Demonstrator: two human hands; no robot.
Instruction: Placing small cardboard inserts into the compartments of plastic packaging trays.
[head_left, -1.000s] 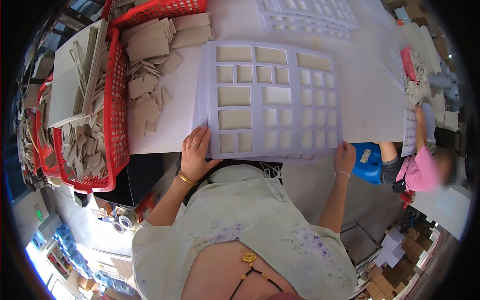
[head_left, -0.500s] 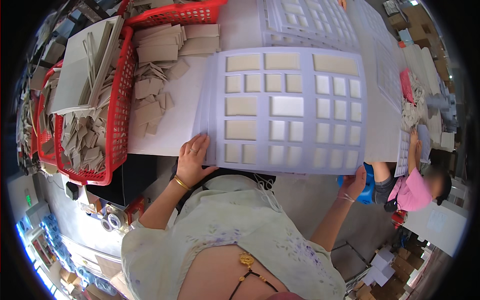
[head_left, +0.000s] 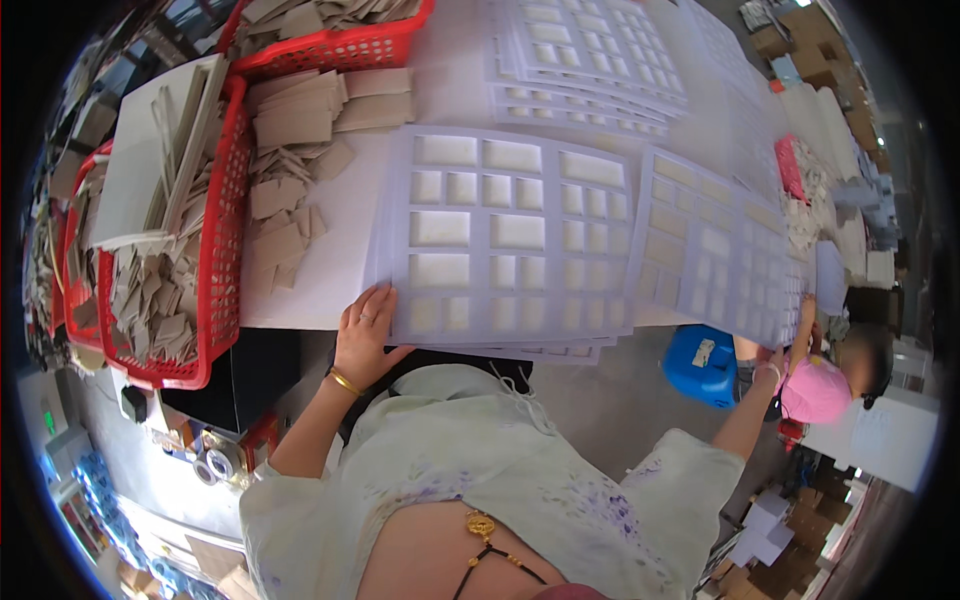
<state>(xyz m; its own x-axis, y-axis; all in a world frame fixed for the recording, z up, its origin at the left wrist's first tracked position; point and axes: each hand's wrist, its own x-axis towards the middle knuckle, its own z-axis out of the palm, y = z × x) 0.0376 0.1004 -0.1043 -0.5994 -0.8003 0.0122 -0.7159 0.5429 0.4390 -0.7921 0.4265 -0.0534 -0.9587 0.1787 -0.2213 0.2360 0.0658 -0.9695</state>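
Observation:
A stack of white panels (head_left: pixel 478 310) with rectangular cut-out windows lies on the table in front of me, its sheets slightly fanned at the left and lower edges. My left hand (head_left: pixel 364 334) rests at the stack's lower left corner, fingers laid on the edge and thumb spread. To the right, a single white window panel (head_left: pixel 700 232) is tilted and overlaps the stack's right side. Pale beige pieces fill some of its windows. My right hand (head_left: pixel 774 357) grips this panel by its lower right corner; most of the fingers are hidden.
Red baskets (head_left: pixel 226 235) of grey cardboard pieces stand at left, beside loose cardboard pieces (head_left: pixel 282 225) on the table. More window panels (head_left: pixel 590 60) lie at the far side. A blue stool (head_left: pixel 697 368) is below the table edge. A person in pink (head_left: pixel 815 388) works at right.
My right hand has carried the top panel off the stack to the right, uncovering another panel with white windows. My left hand has stayed at the stack's corner.

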